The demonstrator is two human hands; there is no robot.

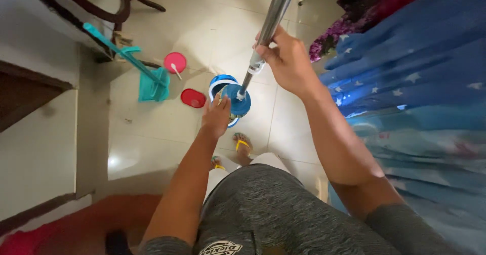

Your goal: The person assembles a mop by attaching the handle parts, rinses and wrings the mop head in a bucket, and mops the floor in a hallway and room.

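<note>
We see bare floor (pixel 152 128) left of the bucket (pixel 223 85); a dustpan (pixel 153 85), two red lids (pixel 193 97) and blue curtain (pixel 405 73) crowd its sides.

**One small label, no packages or screens**

The only label is a white oval patch (pixel 220 247) with dark edging, on the grey shorts (pixel 263 209) at the bottom edge. No packages, signs or screens show in the picture.

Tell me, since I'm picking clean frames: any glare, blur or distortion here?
Head view: glare patches on the floor tiles; wide-angle bending at the edges; the mop pole smears near the top; soft focus throughout, yet the right hand on the pole and the left hand at the blue mop head read clearly.
</note>
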